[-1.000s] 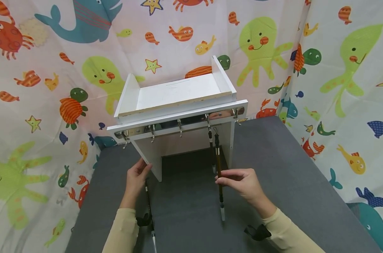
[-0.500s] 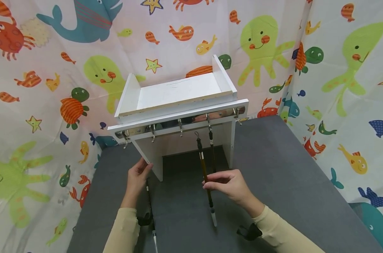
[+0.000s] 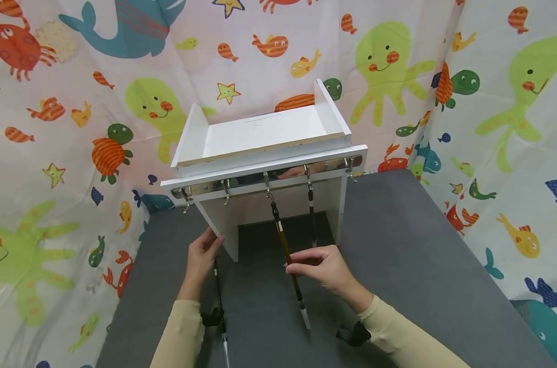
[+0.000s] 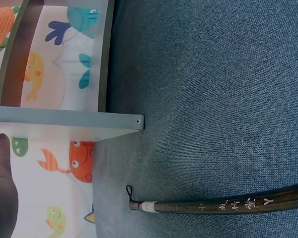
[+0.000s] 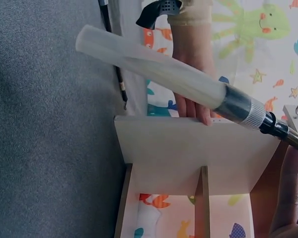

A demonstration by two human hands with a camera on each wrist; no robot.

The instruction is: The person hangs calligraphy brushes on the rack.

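Note:
A white hook shelf (image 3: 264,134) stands on the grey surface, with a metal rail of hooks along its front. My left hand (image 3: 202,261) grips the edge of its left side panel (image 4: 64,116) between thumb and fingers. With thumb and fingertips my right hand (image 3: 325,268) pinches the brown handle of a calligraphy brush (image 3: 283,237), tilted, its clear-capped tip (image 5: 154,69) downward. The loop at the brush's top is right at the middle hook (image 3: 266,180). Another brush (image 3: 312,214) hangs from the hook to its right. A third brush (image 4: 223,206) lies beside the left forearm.
A curtain (image 3: 269,66) printed with sea animals hangs behind and to the sides of the shelf. More hooks, such as the far-left hook (image 3: 186,197), line the rail. Black straps, one at the right sleeve (image 3: 354,333), dangle from both wrists.
My right hand has moved left with the brush, bringing its loop from near the hanging brush to the middle hook. My left hand stays on the side panel.

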